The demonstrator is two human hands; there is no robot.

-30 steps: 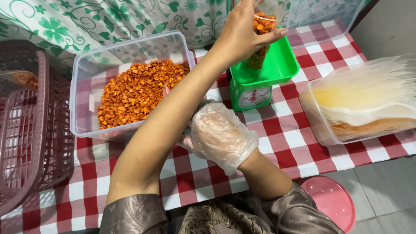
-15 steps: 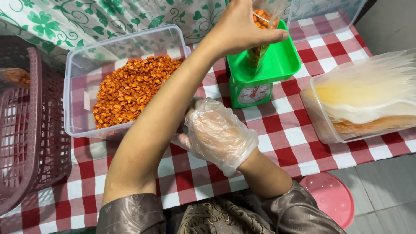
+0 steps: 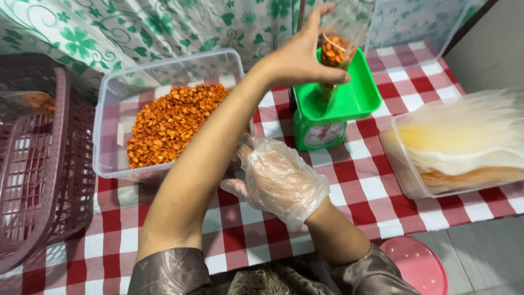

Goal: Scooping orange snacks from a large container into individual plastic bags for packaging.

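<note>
Clear plastic bag (image 3: 339,46), partly filled with orange-red fried kernels, held upright above the green pan of a small kitchen scale (image 3: 327,112) at the far centre of the table (image 3: 376,188); whether the bag's base touches the pan cannot be told. Left hand (image 3: 303,54): bare, reaching across from the near left, fingers closed around the bag's upper part, pinching it at the side. Right hand (image 3: 281,180): covered by a thin clear disposable glove, fingers loosely spread and half open, holding nothing, hovering low over the red-and-white checked cloth just near the scale. Clear plastic tub (image 3: 164,117): far left of centre, about half covered with the same orange kernels, just beside the gloved hand. Mauve plastic basket (image 3: 43,164): at the left edge, contents indistinct. Second clear container (image 3: 458,147): at the right, stacked with thin pale plastic bags. Pink round lid or stool top (image 3: 417,265): near right, below the table edge. Step in hand, as judged: weighing a portion, the bag presented to the scale. Next move, as judged, calls for settling the bag steadily on the pan and, with the gloved hand, adding or removing kernels from the tub without tipping the bag.
</note>
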